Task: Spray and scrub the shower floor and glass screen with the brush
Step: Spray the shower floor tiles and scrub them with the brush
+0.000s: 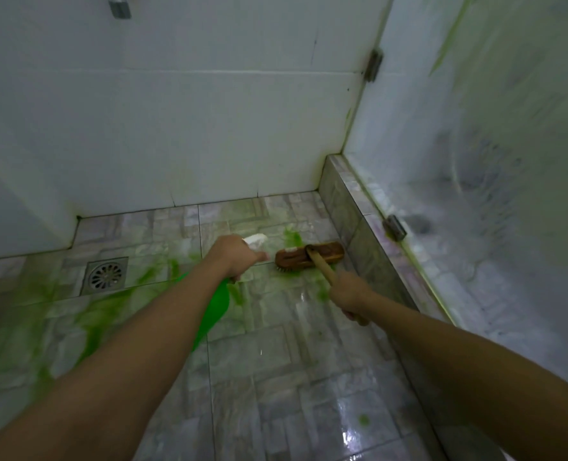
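My left hand (234, 256) grips the neck of a green spray bottle (214, 307) with a white nozzle (255, 240) pointing at the far floor. My right hand (350, 294) holds the wooden handle (322, 266) of a brown scrub brush (309, 256), whose bristles rest on the grey tiled shower floor (276, 361) near the far right corner. Green cleaner is smeared over the floor, thickest at the left and around the brush head. The glass screen (475, 144) stands on the right, streaked with green and wet film.
A square metal drain (105, 275) sits in the floor at the left. A raised tiled kerb (352, 211) carries the glass with metal clamps (395, 226). White tiled walls (176, 111) close the back and left. A chrome fitting (119, 6) hangs at the top.
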